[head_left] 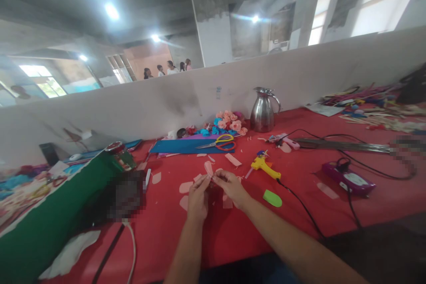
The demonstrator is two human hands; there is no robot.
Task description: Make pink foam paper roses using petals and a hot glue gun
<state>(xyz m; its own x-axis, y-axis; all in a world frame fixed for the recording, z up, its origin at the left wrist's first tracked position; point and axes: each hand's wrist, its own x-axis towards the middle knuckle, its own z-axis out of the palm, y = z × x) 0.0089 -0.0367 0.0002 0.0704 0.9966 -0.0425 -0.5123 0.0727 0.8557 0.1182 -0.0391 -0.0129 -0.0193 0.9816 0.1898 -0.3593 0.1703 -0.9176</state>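
Both my hands meet over the red table (159, 239), pinching a small pink paper petal (208, 168). My left hand (199, 195) is closed on its lower left side. From the right, my right hand (230, 186) grips the same petal with thumb and fingertips. Several cut pink paper pieces (185, 187) lie around my hands. To the right, a yellow glue gun (265, 167) rests on its side, with a light green rounded piece (272, 198) in front of it. Behind my hands, scissors (222, 143) with yellow and red handles lie on blue paper (179, 146).
A metal jug (262, 111) stands near the low wall, beside pink paper flowers (231, 122). Cables run from a purple power strip (349, 179) at right. A green board (66, 213), a lidded jar (120, 155) and a blurred dark object (123, 195) occupy the left. Several people stand far behind.
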